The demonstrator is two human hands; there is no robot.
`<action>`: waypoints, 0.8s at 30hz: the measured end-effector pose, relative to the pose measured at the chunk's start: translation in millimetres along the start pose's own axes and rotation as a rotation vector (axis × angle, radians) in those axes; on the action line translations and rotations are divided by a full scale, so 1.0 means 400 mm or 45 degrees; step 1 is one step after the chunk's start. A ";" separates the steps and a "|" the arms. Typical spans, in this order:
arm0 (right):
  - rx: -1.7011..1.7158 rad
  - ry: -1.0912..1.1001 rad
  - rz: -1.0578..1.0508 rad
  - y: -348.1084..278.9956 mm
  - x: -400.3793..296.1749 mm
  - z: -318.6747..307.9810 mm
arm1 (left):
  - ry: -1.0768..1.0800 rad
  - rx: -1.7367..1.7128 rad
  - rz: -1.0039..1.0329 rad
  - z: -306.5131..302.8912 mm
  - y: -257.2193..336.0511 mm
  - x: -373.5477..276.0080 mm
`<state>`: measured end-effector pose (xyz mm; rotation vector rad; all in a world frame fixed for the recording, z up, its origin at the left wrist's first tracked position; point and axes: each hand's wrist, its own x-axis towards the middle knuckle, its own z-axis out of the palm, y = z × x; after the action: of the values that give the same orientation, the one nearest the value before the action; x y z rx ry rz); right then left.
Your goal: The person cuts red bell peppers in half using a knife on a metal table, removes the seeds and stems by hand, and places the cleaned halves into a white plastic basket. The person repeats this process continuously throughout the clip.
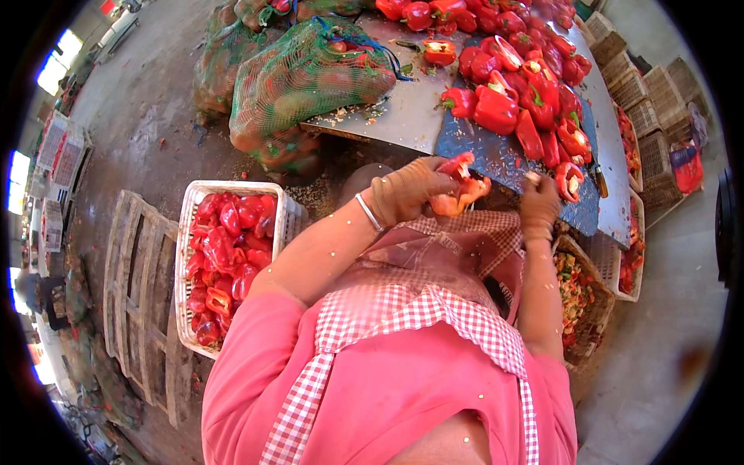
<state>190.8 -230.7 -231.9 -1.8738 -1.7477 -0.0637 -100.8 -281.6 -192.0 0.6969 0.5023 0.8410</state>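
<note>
My left hand, in a brown glove, holds a cut-open red bell pepper just off the table's near edge. The pepper's paler inside shows at its opening. To the right, my gloved right hand pinches a small pale piece that looks like a pepper core; the fingers partly hide it. Beyond both hands, a heap of red bell peppers rests on a blue mat, some whole and some cut. Near the right hand lies a halved pepper, with a wooden-handled knife beside it.
Green mesh sacks of peppers lean on the metal table. At left, a white plastic crate of red peppers stands near a wooden pallet. Below right is a bin of pepper scraps. Stacked crates stand farther right.
</note>
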 end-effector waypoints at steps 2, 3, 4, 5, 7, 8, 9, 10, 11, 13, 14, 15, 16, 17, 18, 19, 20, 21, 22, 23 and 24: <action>0.001 0.189 0.106 0.156 -0.008 -0.070 | 0.073 -0.106 0.003 0.009 0.037 -0.030; -0.092 0.192 0.130 0.246 -0.018 -0.109 | 0.105 -0.119 0.051 -0.003 0.042 -0.042; -0.276 0.080 0.147 0.345 -0.043 -0.164 | 0.138 -0.135 0.100 -0.020 0.044 -0.050; -0.492 -0.077 0.160 0.440 -0.070 -0.219 | 0.168 -0.156 0.150 -0.034 0.040 -0.051; -0.602 -0.170 0.212 0.476 -0.072 -0.262 | 0.302 1.363 0.967 -0.084 -0.005 -0.015; -0.600 -0.160 0.244 0.452 -0.055 -0.265 | 0.343 1.597 1.119 -0.091 -0.026 0.003; -0.413 -0.028 0.122 0.322 -0.035 -0.249 | 0.282 1.228 0.920 -0.082 -0.045 0.028; -0.290 0.051 -0.115 0.200 -0.032 -0.216 | 0.176 0.405 0.517 -0.064 -0.059 0.054; -0.180 0.107 -0.355 0.082 -0.028 -0.179 | 0.118 -0.107 0.189 -0.039 -0.083 0.083; -0.169 0.009 -0.875 -0.093 -0.044 -0.122 | 0.115 -0.152 0.116 -0.022 -0.101 0.116; -0.182 -0.114 -1.015 -0.150 -0.054 -0.092 | 0.200 -0.089 0.146 -0.032 -0.098 0.124; -0.271 -0.378 -0.953 -0.186 -0.067 -0.072 | 0.367 0.054 0.245 -0.059 -0.082 0.106; -0.319 -0.449 -0.892 -0.180 -0.059 -0.057 | 0.577 0.209 0.383 -0.088 -0.052 0.072; -0.363 -0.513 -0.820 -0.178 -0.067 -0.039 | 0.806 0.394 0.483 -0.121 -0.024 0.027; -0.332 -0.417 -0.779 -0.136 -0.065 -0.029 | 1.033 0.561 0.578 -0.153 -0.002 -0.044; -0.311 -0.429 -0.756 -0.115 -0.067 -0.024 | 1.250 0.737 0.653 -0.187 0.019 -0.131; -0.289 -0.443 -0.746 -0.102 -0.065 -0.019 | 1.461 0.921 0.725 -0.222 0.044 -0.224; -0.290 -0.558 -0.756 -0.102 -0.059 -0.033 | 1.650 1.105 0.791 -0.262 0.064 -0.305; -0.296 -0.653 -0.777 -0.112 -0.052 -0.036 | 1.836 1.185 0.704 -0.350 0.054 -0.396; -0.307 -0.747 -0.790 -0.120 -0.047 -0.040 | 2.012 1.260 0.610 -0.430 0.031 -0.487; -0.343 -0.826 -0.775 -0.133 -0.054 -0.043 | 2.210 1.479 0.628 -0.411 0.057 -0.567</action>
<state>144.1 -258.6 -206.9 -1.5520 -2.8390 0.0951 -349.5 -395.8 -256.5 0.9968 2.5951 1.5054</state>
